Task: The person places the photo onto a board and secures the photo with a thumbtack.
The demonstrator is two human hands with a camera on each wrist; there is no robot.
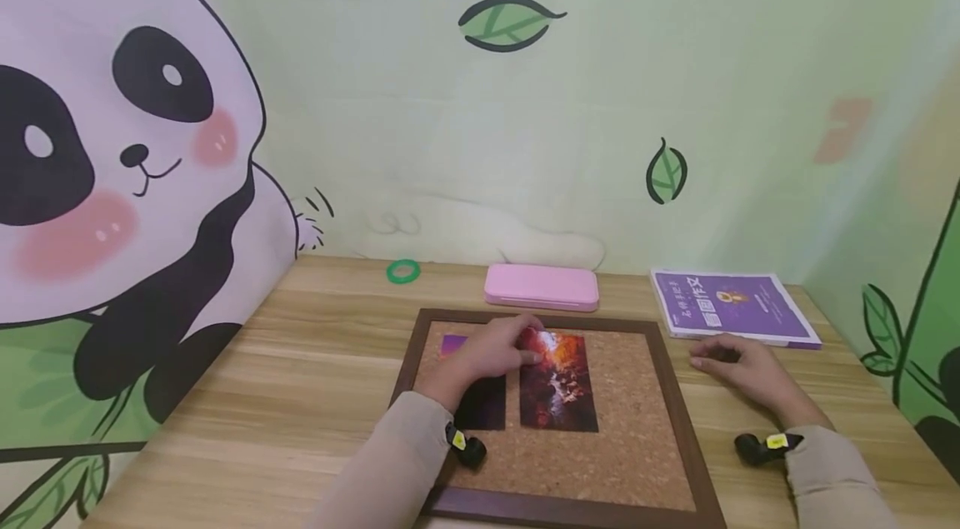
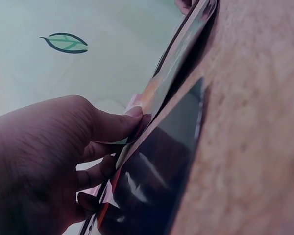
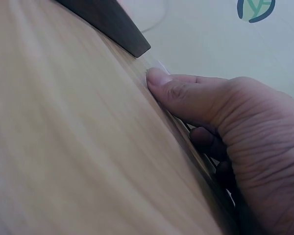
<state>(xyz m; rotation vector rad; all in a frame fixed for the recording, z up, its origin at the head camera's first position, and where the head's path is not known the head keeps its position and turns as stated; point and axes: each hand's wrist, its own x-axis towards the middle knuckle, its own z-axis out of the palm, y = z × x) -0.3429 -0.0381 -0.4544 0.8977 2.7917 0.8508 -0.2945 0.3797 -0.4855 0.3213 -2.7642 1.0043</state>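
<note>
A framed cork board [image 1: 630,462] lies on the table with two picture cards on it. My left hand [image 1: 491,350] pinches the top-left corner of the fiery red and orange card [image 1: 558,387]; in the left wrist view the thumb [image 2: 120,125] lies over its edge and that card stands slightly off the cork. Under my left hand and wrist, the dark purple card [image 1: 483,404] is partly hidden. To the right of the board, my right hand [image 1: 750,371] rests low over the table, fingers loosely curled, with nothing visible between them in the right wrist view.
Behind the board sits a pink pencil case [image 1: 542,287], and a green ring-shaped roll [image 1: 403,271] lies to its left. A purple book [image 1: 731,308] is at the back right, just beyond my right hand. A printed panda wall hanging borders the wooden table [image 1: 300,396].
</note>
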